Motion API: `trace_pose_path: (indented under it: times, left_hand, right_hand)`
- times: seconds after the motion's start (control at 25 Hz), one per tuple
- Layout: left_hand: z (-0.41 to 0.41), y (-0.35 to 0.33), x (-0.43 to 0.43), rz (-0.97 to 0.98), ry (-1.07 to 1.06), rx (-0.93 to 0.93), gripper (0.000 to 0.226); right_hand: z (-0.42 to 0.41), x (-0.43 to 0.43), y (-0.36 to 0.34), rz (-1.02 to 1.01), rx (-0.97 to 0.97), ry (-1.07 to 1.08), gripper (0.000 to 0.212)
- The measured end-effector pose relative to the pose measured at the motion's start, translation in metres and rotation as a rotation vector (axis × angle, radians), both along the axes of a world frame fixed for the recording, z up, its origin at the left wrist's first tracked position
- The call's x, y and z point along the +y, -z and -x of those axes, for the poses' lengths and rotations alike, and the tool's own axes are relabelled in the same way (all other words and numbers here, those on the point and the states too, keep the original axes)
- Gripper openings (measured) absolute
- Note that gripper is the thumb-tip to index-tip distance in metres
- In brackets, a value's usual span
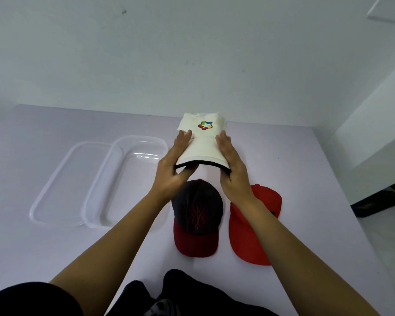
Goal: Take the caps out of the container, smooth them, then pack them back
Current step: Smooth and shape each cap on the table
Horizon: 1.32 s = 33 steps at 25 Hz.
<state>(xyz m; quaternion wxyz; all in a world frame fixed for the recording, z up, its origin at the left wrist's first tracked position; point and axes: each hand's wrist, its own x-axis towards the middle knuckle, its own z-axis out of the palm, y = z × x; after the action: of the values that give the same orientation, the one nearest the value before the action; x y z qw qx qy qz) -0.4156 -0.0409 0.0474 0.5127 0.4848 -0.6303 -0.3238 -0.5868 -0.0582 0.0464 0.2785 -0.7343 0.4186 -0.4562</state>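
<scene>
While a clear container [126, 181] lies left of the hands on the worktop [306, 160], a white cap [202, 142] is gripped by its brim between left hand [172, 174] and right hand [233, 172]; a dark cap [197, 215] and red cap [253, 224] lie below them.

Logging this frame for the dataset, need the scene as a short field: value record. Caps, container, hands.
white cap: held by its brim above the table, multicolour logo on the front
left hand: grips the brim's left edge
right hand: grips the brim's right edge
dark cap: flat on the table, dark red brim toward the person
red cap: flat on the table, right of the dark cap
container: clear plastic, no caps inside, left of the caps
lid: clear, lying left of the container
table: pale surface
</scene>
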Motion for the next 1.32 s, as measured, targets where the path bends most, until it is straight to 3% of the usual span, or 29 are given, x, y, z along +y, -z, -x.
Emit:
trace_pose_path:
  times: [0.16, 0.24, 0.44, 0.52, 0.6, 0.72, 0.88, 0.96, 1.08, 1.16, 1.24, 1.32]
  left_hand:
    - [0.026, -0.004, 0.007, -0.117, 0.075, 0.417, 0.057]
    - [0.031, -0.003, 0.013, -0.144, 0.092, 0.504, 0.06]
    - [-0.017, -0.008, 0.012, -0.178, 0.247, 0.16, 0.089]
    - [-0.031, -0.02, 0.004, -0.238, 0.202, 0.286, 0.095]
    - [-0.039, -0.034, -0.013, -0.303, 0.027, 0.435, 0.084]
    - [-0.049, -0.042, -0.035, -0.422, 0.013, 0.433, 0.039]
    - [-0.049, -0.045, -0.055, -0.711, 0.204, 0.301, 0.053]
    - [-0.049, -0.042, -0.055, -0.696, 0.253, 0.302, 0.037]
    - [-0.045, -0.044, -0.055, -0.603, 0.144, 0.289, 0.029]
    - [-0.047, -0.044, -0.055, -0.52, 0.094, 0.202, 0.037]
    - [-0.047, -0.047, -0.055, -0.436, 0.082, 0.085, 0.038]
    - [-0.04, -0.055, -0.053, -0.375, 0.071, 0.021, 0.037]
  right_hand:
    - [-0.028, 0.012, 0.004, -0.081, -0.261, 0.095, 0.067]
    - [-0.036, 0.02, 0.006, -0.091, -0.319, 0.116, 0.07]
    - [0.011, 0.009, 0.014, 0.032, -0.054, -0.007, 0.066]
    - [0.023, 0.008, 0.009, 0.064, 0.018, -0.051, 0.058]
    - [0.025, 0.008, 0.007, 0.1, 0.086, -0.107, 0.053]
    - [0.02, 0.009, 0.017, 0.141, 0.187, -0.174, 0.055]
    - [0.016, 0.01, 0.029, 0.188, 0.294, -0.23, 0.066]
    - [0.015, 0.011, 0.03, 0.215, 0.341, -0.249, 0.077]
    - [0.017, 0.011, 0.031, 0.211, 0.523, -0.246, 0.097]
    - [0.023, 0.004, 0.027, -0.001, 0.648, -0.196, 0.101]
    - [0.026, -0.005, 0.017, -0.196, 0.538, -0.038, 0.086]
    - [0.021, -0.015, -0.001, -0.161, 0.214, 0.146, 0.053]
